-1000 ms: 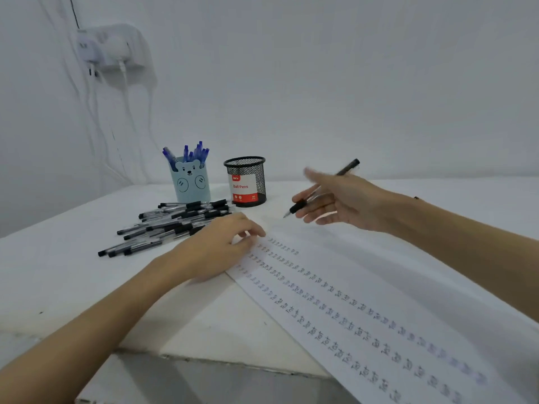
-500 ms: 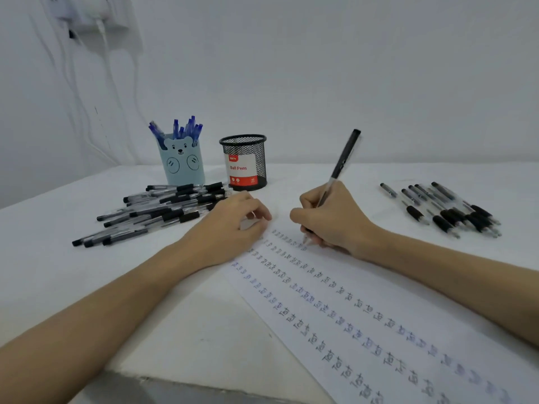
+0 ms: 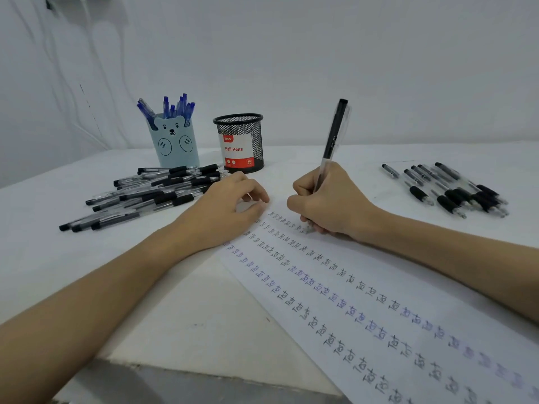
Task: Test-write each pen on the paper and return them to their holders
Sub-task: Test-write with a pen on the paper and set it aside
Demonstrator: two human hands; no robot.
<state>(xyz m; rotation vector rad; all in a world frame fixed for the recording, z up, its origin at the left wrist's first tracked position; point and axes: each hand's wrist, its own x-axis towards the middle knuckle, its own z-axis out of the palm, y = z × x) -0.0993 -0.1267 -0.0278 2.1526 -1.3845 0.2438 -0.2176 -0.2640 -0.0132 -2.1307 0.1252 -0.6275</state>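
Note:
My right hand grips a black pen upright, its tip touching the white paper at the far end of a row of written marks. My left hand rests on the paper's far left corner, fingers loosely curled and holding nothing. A light-blue bear holder at the back holds several blue pens. Beside it stands a black mesh holder with a red and white "Ball Pens" label. A pile of black pens lies left of my left hand. Another group of black pens lies at the right.
The white table ends in a front edge at the bottom left. A white wall rises right behind the holders, with white cables hanging at the upper left.
My right hand brought the pen from mid-air near the mesh holder down onto the paper and now holds it in a writing grip. The view has tilted down and closer.

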